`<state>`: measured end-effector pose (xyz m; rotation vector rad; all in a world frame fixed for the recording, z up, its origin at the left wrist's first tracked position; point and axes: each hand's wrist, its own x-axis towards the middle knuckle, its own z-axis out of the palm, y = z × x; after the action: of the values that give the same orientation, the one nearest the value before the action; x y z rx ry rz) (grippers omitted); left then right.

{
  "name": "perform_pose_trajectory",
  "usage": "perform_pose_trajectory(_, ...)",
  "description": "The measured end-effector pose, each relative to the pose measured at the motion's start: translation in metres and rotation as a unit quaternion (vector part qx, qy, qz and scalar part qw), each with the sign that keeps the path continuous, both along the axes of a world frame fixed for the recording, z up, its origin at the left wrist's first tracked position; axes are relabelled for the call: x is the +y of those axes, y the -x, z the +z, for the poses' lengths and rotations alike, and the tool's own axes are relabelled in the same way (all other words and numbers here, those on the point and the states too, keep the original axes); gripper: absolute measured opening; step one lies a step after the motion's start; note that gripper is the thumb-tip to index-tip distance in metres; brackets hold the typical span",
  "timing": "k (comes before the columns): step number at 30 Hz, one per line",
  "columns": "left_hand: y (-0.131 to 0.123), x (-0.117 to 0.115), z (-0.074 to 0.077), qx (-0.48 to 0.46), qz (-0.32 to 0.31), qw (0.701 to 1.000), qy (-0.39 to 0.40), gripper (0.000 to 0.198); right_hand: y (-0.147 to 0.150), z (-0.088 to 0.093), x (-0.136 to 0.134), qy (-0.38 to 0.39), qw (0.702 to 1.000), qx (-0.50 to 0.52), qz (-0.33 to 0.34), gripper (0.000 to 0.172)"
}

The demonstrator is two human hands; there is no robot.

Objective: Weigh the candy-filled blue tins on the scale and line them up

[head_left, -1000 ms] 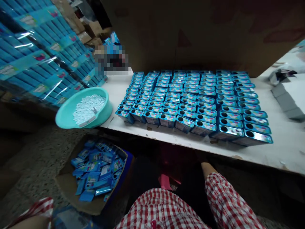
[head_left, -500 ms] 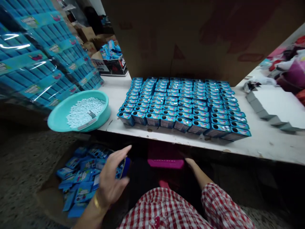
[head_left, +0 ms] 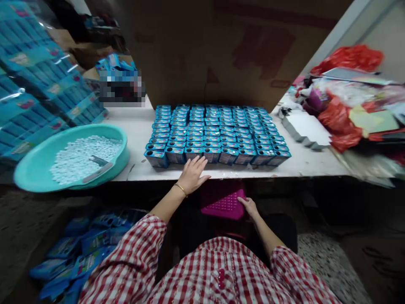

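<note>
Rows of small blue boxes [head_left: 218, 145] stand packed together on the white table [head_left: 136, 169], some with white pellets on their tops. My left hand [head_left: 192, 175] is at the table's front edge, by the front row, fingers extended and nothing held; whether it touches a box I cannot tell. Below the edge, my right hand [head_left: 249, 206] grips the right side of a magenta plastic basket [head_left: 224, 207] with a pattern of small holes. Most of the basket's far part lies in shadow under the table.
A turquoise basin [head_left: 31, 173] of white pellets with a metal scoop [head_left: 98, 171] stands left. Wrapped blue packs [head_left: 47, 80] rise behind it. Blue packets [head_left: 85, 245] fill a floor carton. A large cardboard box [head_left: 209, 50] stands behind; grey-white cartons [head_left: 306, 128] and plastic bags [head_left: 340, 120] lie right.
My left hand has moved from above the floor carton up and right to the front row of boxes. My right hand still holds the magenta basket's side. The view has turned right.
</note>
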<state>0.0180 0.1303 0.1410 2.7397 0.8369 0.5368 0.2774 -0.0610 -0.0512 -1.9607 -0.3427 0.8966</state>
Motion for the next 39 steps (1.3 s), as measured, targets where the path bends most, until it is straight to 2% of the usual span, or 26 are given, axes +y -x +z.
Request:
perform_pose_trajectory(3, -0.024, -0.007, -0.005, 0.014, -0.039, 0.999, -0.017, 0.058, -0.007, 0.007, -0.021, -0.018, 0.998, 0.002, -0.055, 0.046)
perform_pose_trajectory(6, -0.059, -0.022, -0.005, 0.031, -0.092, 0.995, -0.019, 0.059, -0.018, 0.012, -0.045, -0.031, 0.994, 0.002, -0.104, 0.045)
perform_pose_trajectory(9, -0.109, -0.039, 0.002, 0.051, -0.139, 0.989, -0.026, 0.061, -0.031, 0.013, -0.073, -0.047, 0.988, 0.006, -0.147, 0.045)
perform_pose_trajectory(13, -0.188, -0.063, 0.012, 0.07, -0.186, 0.979, -0.054, 0.065, -0.05, 0.011, -0.107, -0.071, 0.977, 0.01, -0.201, 0.048)
perform_pose_trajectory(15, -0.225, -0.071, 0.013, 0.087, -0.187, 0.977, -0.055, 0.067, -0.062, 0.011, -0.119, -0.083, 0.973, 0.013, -0.215, 0.051)
perform_pose_trajectory(17, -0.255, -0.076, 0.012, 0.11, -0.159, 0.98, -0.045, 0.072, -0.075, 0.011, -0.128, -0.095, 0.968, 0.018, -0.232, 0.053)
perform_pose_trajectory(20, -0.279, -0.076, 0.007, 0.148, -0.088, 0.985, -0.014, 0.082, -0.097, 0.01, -0.135, -0.124, 0.953, 0.047, -0.271, 0.057)
perform_pose_trajectory(22, -0.279, -0.074, 0.005, 0.139, -0.075, 0.987, -0.017, 0.082, -0.112, 0.008, -0.14, -0.138, 0.943, 0.066, -0.295, 0.058)
perform_pose_trajectory(24, -0.267, -0.068, 0.006, 0.092, -0.066, 0.993, -0.047, 0.078, -0.126, 0.005, -0.146, -0.134, 0.936, 0.071, -0.317, 0.057)
perform_pose_trajectory(27, -0.238, -0.053, 0.01, 0.038, 0.035, 0.996, -0.073, 0.079, -0.147, 0.003, -0.155, -0.12, 0.92, 0.083, -0.363, 0.052)
perform_pose_trajectory(29, -0.217, -0.041, 0.011, 0.06, 0.117, 0.99, -0.043, 0.082, -0.157, 0.004, -0.159, -0.114, 0.906, 0.093, -0.397, 0.049)
perform_pose_trajectory(31, -0.198, -0.028, 0.011, 0.091, 0.135, 0.987, -0.015, 0.08, -0.164, 0.008, -0.16, -0.107, 0.893, 0.093, -0.427, 0.046)
perform_pose_trajectory(33, -0.18, -0.015, 0.012, 0.084, 0.132, 0.987, -0.026, 0.077, -0.167, 0.015, -0.162, -0.098, 0.884, 0.086, -0.45, 0.045)
perform_pose_trajectory(35, -0.163, -0.003, 0.012, 0.054, 0.185, 0.98, -0.045, 0.078, -0.168, 0.021, -0.164, -0.08, 0.879, 0.071, -0.465, 0.045)
perform_pose_trajectory(37, -0.146, 0.008, 0.009, 0.054, 0.255, 0.965, -0.021, 0.083, -0.17, 0.025, -0.168, -0.055, 0.877, 0.055, -0.474, 0.044)
perform_pose_trajectory(39, -0.132, 0.016, 0.004, 0.079, 0.267, 0.96, 0.01, 0.085, -0.175, 0.025, -0.173, -0.06, 0.874, 0.051, -0.48, 0.04)
